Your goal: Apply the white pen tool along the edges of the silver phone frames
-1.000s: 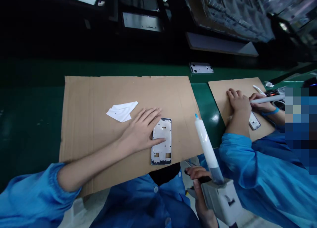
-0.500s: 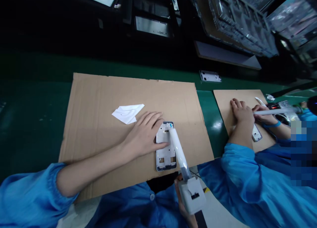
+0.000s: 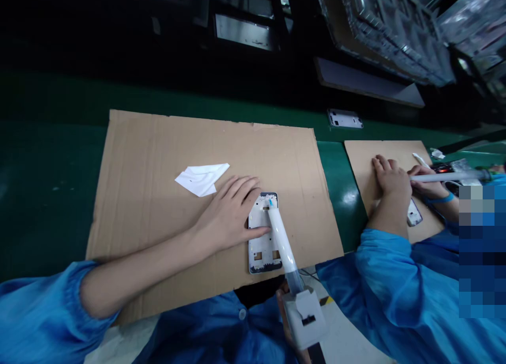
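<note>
Steadying: left hand (image 3: pixel 227 216), bare, fingers spread and gripping nothing, fingertips at the far left corner of a silver-grey rectangular metal-look frame (image 3: pixel 259 246) with dark ends and square cut-outs; thumb laid across it. Frame flat on a large brown cardboard sheet (image 3: pixel 158 158), by the near edge, right of centre.

Holding: right hand (image 3: pixel 282 304), mostly behind the pale block of a long white tube dispenser (image 3: pixel 282 242); fingers judged closed on it, exact grip hidden. Blue tip (image 3: pixel 270 202) over the frame's far end; contact cannot be told.

Handling, as judged: light, even pressure from the left fingers, frame flat and square; tube tilt constant, tip close without scraping; wrist firm against the block's weight.

In the way: left thumb, just beside the tube, best drawn clear of the tip; tube and hand cover part of the frame.

Around: folded white paper (image 3: pixel 202 179), left of the frame; second pale frame (image 3: pixel 344 118), far right on the green worktop (image 3: pixel 332 166); co-worker's hands (image 3: pixel 392 178) on a smaller cardboard sheet (image 3: pixel 359 161), right; clear plastic trays (image 3: pixel 403 42), far right.
</note>
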{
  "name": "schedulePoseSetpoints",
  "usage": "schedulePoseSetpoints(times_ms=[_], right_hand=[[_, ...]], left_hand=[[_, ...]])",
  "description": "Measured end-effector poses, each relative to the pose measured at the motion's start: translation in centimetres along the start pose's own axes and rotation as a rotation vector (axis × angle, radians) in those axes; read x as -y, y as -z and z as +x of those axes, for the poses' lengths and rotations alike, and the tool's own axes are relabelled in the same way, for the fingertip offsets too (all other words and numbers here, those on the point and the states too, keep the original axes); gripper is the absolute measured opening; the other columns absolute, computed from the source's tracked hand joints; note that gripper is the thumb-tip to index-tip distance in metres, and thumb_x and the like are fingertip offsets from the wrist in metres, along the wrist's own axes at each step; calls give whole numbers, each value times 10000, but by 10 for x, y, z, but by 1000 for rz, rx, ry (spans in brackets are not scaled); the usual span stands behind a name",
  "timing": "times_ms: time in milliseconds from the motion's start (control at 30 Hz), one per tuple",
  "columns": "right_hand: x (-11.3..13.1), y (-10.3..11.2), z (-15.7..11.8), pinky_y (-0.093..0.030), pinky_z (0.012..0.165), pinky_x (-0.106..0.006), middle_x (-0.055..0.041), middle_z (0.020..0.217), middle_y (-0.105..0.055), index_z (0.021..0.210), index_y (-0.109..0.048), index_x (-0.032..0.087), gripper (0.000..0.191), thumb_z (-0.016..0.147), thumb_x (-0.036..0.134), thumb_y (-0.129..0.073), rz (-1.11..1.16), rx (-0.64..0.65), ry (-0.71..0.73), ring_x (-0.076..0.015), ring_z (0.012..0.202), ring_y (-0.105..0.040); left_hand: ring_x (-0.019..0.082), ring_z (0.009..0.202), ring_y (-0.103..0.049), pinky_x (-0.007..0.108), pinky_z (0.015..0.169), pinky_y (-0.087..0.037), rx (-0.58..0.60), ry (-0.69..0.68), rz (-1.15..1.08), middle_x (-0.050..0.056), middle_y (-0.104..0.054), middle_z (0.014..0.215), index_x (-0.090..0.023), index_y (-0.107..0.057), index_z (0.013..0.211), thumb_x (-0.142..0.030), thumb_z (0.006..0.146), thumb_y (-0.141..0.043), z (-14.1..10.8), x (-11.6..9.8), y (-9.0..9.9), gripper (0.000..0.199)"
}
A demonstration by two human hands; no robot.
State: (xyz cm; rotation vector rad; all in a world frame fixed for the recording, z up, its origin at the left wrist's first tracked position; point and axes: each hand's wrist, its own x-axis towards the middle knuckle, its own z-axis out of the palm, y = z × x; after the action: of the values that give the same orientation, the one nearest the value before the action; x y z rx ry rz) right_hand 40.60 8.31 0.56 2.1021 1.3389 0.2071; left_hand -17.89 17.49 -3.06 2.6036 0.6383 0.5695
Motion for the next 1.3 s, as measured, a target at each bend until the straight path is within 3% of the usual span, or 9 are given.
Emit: schedulePoseSetpoints(times_ms=[367, 733, 1100, 1300], right_hand=[[4, 5, -1, -508, 1138, -484, -81, 1916, -250, 1815, -450, 110, 795, 1158, 208, -12, -37, 29, -19, -314, 1560, -411], [-5, -6, 3, -516, 1105, -483, -116, 1900, -289, 1798, -489, 128, 777, 1159, 214, -56, -18, 2, 8, -312, 1555, -419], [-10, -26, 11, -639, 1022, -465, -87, 1854, -402, 1721, -591, 179, 700, 1166, 226, -168, -93, -110, 19, -308, 1492, -522], [-11, -25, 11, -639, 1032, -474, -94, 1863, -385, 1741, -570, 181, 721, 1141, 186, -170, -74, -100, 22, -309, 1501, -509]], left_hand=[[378, 1616, -506, 570, 1430, -323, -42, -25, 70, 204, -581, 1694, -122, -582, 1550, -826, 1107, -547, 0, -2, -1, 832], [387, 1621, -494, 587, 1428, -320, -30, -21, 50, 207, -570, 1701, -134, -572, 1577, -815, 1100, -576, -1, -2, 0, 831], [393, 1611, -507, 589, 1423, -337, -44, -31, 42, 211, -585, 1687, -122, -576, 1564, -806, 1095, -592, 0, -1, 0, 830], [391, 1618, -502, 588, 1423, -335, -49, -26, 39, 212, -578, 1696, -129, -572, 1569, -822, 1097, -571, 0, 0, -2, 838]])
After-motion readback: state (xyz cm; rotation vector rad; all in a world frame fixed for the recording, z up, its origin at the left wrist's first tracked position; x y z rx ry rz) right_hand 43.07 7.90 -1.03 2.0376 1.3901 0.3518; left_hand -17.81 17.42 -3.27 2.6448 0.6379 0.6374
